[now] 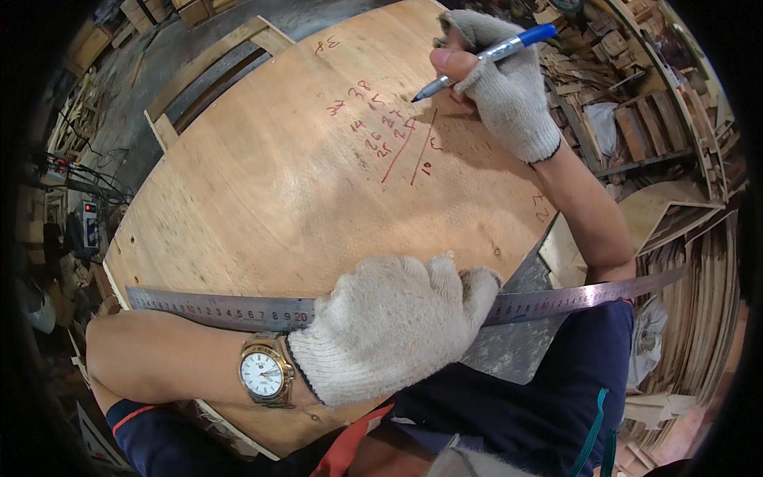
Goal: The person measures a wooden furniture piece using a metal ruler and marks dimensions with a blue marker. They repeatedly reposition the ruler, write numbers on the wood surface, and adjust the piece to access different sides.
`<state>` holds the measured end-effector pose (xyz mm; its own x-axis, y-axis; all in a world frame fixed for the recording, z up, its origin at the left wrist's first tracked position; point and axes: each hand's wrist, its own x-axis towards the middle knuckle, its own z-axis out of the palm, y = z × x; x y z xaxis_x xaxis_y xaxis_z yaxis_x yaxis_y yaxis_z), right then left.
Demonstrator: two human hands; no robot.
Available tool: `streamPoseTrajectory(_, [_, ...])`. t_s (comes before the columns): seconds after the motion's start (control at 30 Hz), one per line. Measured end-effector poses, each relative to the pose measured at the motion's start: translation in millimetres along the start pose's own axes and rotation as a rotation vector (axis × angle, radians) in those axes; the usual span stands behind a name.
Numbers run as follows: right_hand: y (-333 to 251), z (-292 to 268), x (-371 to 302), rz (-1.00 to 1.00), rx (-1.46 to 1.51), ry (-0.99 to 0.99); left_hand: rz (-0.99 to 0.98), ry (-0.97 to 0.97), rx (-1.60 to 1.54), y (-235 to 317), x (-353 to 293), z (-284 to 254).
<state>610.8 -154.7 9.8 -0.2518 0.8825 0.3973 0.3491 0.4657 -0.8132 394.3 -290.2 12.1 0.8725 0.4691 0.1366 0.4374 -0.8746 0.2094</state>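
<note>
My right hand (513, 95), in a white knit glove with bare fingertips showing, grips a marker pen (505, 49) with a silvery barrel and blue end. Its tip points down at red handwritten marks (381, 119) on a large plywood sheet (246, 199); whether it touches the wood I cannot tell. Across the near part of the sheet lies a long steel ruler (222, 310), its right end reaching past the wood's edge. My left hand (389, 326), also gloved, is closed over the ruler's middle, which it hides. A watch (265, 374) sits on my left wrist.
Wood offcuts (612, 48) fill shelving at the far right. Thin boards (691, 318) are stacked on the right. A wooden frame (207, 67) lies beyond the sheet's left edge. Cables and a power strip with a red light (90, 222) hang at left.
</note>
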Motion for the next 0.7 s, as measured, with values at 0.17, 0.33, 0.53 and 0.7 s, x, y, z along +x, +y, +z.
streamPoseTrajectory(0.17, [11,6,7,-0.092,-0.065,0.041,-0.002,-0.032,-0.009,-1,0,-5])
streamPoseTrajectory(0.33, [1,10,8,-0.006,0.031,0.065,0.016,-0.038,-0.046,-5,1,-5])
streamPoseTrajectory(0.53, [-23,14,4,0.115,-0.013,-0.065,0.005,-0.009,-0.084,-4,3,-8])
streamPoseTrajectory(0.7, [-13,18,6,-0.060,-0.055,-0.214,-0.012,-0.004,-0.096,-1,4,-7])
